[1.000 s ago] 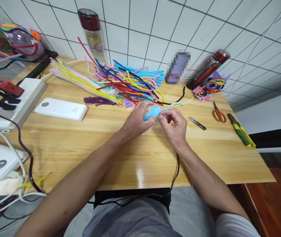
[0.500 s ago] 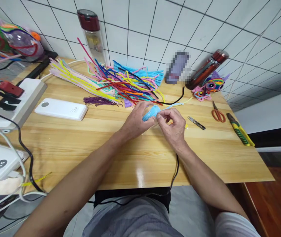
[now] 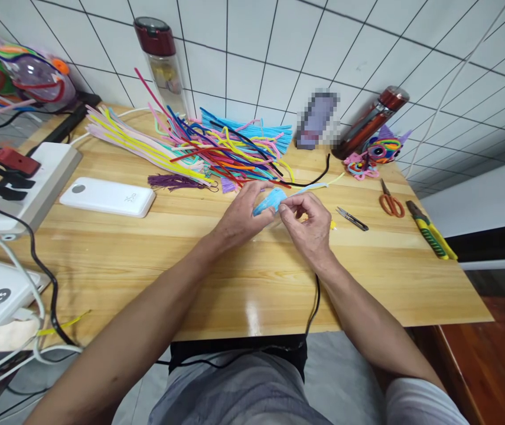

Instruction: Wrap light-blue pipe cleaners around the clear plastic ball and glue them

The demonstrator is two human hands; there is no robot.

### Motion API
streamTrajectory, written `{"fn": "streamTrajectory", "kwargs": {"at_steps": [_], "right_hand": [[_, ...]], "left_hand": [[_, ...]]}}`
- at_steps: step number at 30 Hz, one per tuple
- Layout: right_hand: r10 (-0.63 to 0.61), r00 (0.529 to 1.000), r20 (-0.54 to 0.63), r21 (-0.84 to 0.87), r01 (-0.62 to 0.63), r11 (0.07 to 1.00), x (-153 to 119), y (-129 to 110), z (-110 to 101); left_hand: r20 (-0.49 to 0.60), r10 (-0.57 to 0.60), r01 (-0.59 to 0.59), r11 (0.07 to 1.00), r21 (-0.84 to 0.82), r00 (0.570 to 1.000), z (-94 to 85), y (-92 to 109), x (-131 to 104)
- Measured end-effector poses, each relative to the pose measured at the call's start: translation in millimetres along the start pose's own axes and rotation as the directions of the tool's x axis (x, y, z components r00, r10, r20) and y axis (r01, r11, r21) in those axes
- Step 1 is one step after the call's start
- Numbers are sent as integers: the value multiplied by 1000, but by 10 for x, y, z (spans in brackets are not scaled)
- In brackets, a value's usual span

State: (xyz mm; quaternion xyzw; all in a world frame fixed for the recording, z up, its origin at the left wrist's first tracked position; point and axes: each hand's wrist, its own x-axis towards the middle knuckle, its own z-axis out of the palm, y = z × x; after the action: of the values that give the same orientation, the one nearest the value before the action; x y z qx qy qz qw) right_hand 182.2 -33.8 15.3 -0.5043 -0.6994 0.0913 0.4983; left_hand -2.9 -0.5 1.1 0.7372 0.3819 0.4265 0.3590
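Note:
A light blue fuzzy piece is held over the middle of the wooden table. My left hand is wrapped round its left and lower side. My right hand pinches at its right end, with thumb and forefinger together. From there a pale blue stem runs out to the right above my right hand. Behind both hands lies a loose heap of coloured pipe cleaners. Small yellow bits show beside my right hand, partly hidden by it.
Right of my hands lie small snips, orange-handled scissors and green-yellow pliers. On the left are a white power bank and a power strip with cables. A glass bottle and a red flask stand behind.
The view has shifted very slightly. My hands keep nearly the same grip on the blue piece, which looks slightly turned.

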Motion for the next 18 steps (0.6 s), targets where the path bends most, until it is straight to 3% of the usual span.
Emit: {"fn": "streamTrajectory", "kwargs": {"at_steps": [6,13,18], "right_hand": [[20,1000,16,-14,-20,1000,2,-7,-10],[5,1000,13,-16,-4,1000,5,-8,-2],[-7,1000,2,-1,7,1000,2,-2,7]], "left_hand": [[-50,-19,20,1000,18,999,56,-19,8],[-5,11,-11,1000,5,1000,-19,31,-21],[-66,-45,45,999,-12,997,55,-28,-2]]}}
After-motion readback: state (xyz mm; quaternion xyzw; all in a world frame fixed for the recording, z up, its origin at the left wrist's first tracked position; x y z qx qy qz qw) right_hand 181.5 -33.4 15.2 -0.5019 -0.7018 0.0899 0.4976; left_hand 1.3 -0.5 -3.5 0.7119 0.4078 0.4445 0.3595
